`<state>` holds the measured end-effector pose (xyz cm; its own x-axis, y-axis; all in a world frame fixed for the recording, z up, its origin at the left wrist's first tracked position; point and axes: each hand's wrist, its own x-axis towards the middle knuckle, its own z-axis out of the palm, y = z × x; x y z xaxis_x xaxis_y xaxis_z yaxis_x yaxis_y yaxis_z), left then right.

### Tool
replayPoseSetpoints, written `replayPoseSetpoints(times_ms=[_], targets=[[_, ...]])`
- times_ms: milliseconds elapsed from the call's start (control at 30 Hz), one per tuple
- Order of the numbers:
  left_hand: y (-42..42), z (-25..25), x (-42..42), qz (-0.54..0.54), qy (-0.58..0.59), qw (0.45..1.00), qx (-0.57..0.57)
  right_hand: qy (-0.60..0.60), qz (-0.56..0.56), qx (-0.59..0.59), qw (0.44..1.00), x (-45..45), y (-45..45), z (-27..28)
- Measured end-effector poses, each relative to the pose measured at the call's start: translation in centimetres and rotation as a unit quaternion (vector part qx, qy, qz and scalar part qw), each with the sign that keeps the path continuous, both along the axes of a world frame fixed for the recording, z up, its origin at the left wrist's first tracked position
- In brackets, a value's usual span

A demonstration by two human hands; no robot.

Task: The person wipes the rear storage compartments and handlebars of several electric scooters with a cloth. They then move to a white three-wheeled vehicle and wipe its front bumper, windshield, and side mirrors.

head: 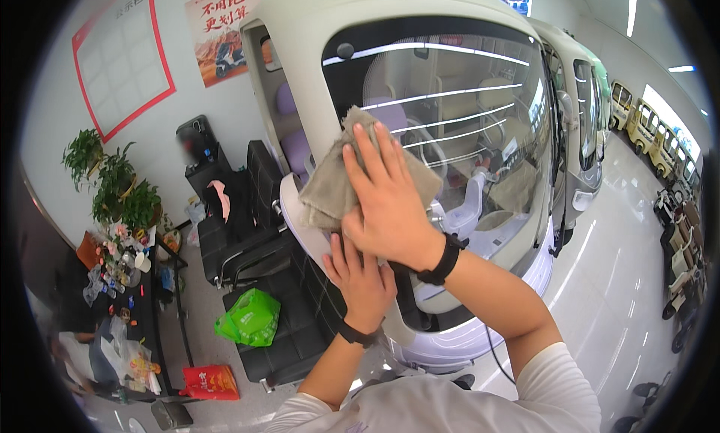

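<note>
My right hand (388,202) presses flat on a folded grey-beige plush cloth (332,185), its fingers slightly spread. The cloth lies against the front pillar and the windshield (461,123) edge of a small enclosed cream and lilac vehicle (309,28). Just below, my left hand (363,287) is raised with its fingers spread, near the vehicle's lilac side mirror (298,202); whether its fingertips touch the mirror or the cloth, I cannot tell. Both wrists wear black bands. Seats and handlebars show through the windshield.
Black padded chairs (287,303) stand on the left, one bearing a green bag (253,319). Beyond them are a cluttered black table (147,326), a red bag (211,382) and potted plants (115,180). More vehicles (652,123) and parked scooters (680,258) line the right.
</note>
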<state>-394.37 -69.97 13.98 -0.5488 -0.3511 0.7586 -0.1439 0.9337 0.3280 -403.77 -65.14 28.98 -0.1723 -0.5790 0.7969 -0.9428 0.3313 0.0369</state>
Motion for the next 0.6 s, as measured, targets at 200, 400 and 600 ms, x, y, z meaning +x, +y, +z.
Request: replayPoseSetpoints(times_ms=[200, 400, 600], targets=[[0.6, 5.0, 0.4, -0.102, 0.06, 0.992, 0.029, 0.043, -0.023, 0.022, 0.999, -2.0, -1.4, -0.4], [-3.3, 12.7, -0.7, -0.113, 0.04, 0.992, -0.041, 0.108, -0.017, -0.02, 0.994, -4.8, -4.9, 4.6], [-6.8, 17.7, -4.1, -0.129, 0.124, 0.981, -0.074, 0.128, -0.044, -0.125, 0.983, -7.3, -7.2, 8.6]])
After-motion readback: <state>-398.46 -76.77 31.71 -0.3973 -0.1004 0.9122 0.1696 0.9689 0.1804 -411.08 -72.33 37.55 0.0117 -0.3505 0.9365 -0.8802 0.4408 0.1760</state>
